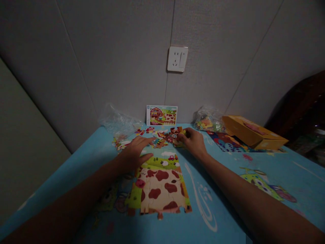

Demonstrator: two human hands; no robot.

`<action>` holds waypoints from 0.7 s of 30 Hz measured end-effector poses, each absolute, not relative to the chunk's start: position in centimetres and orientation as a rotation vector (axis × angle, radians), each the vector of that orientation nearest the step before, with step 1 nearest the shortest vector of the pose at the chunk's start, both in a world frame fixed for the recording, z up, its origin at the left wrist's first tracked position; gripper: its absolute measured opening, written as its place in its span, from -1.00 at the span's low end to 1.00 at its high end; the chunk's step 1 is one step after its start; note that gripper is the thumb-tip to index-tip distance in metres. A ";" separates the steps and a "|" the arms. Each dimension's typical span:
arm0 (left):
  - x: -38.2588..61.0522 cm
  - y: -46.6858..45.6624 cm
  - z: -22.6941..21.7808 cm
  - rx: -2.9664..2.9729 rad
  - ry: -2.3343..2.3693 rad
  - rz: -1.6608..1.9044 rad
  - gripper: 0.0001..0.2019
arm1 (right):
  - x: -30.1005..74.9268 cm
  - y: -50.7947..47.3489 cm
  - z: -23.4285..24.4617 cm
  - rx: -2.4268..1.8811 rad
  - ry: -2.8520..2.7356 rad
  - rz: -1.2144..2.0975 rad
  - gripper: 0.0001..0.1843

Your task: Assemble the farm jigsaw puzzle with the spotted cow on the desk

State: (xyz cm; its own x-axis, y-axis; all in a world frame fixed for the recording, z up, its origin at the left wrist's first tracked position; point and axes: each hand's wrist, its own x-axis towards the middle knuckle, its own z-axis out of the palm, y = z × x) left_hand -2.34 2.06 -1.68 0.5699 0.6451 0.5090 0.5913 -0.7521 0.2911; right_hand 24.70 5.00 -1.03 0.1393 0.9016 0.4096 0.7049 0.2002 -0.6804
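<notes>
A partly joined jigsaw puzzle (162, 184) lies on the blue table; it shows a brown-spotted cow, sheep and a red tractor. Beyond its far edge is a pile of loose puzzle pieces (161, 139). My left hand (134, 154) is at the left of that pile, fingers spread and nothing visible in them. At the pile's right side my right hand (194, 140) has thumb and fingers closed on a puzzle piece (181, 130). The piece's lower part blends into the pieces around it. My left forearm hides part of the tabletop.
Against the wall leans a picture card (162, 115) of a farm scene. A clear plastic bag (119, 122) lies at the back left, and another bag with pieces (208, 121) at the back right. A yellow box (254, 132) rests on a colourful sheet (228, 142).
</notes>
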 end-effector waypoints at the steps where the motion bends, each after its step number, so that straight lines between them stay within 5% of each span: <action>1: -2.1 2.0 -1.6 2.642 1.097 0.973 -0.45 | 24.0 4.6 -0.9 -1.440 -1.534 0.406 -0.76; 4: -1.3 1.4 -1.5 2.372 1.148 1.041 -0.42 | 21.5 2.9 -1.1 -1.134 -1.421 0.820 -0.67; 8: -0.2 0.9 -1.5 2.017 1.070 1.027 -0.68 | 18.9 0.8 -1.7 -1.034 -1.553 1.010 -0.57; 16: -0.7 1.3 -1.9 1.757 0.988 0.990 -0.72 | 20.7 1.8 -1.1 -1.130 -1.514 0.671 -0.61; 21: -0.9 1.7 -2.0 1.635 0.978 1.069 -0.76 | 24.4 4.4 -0.7 -1.704 -1.538 0.316 -0.67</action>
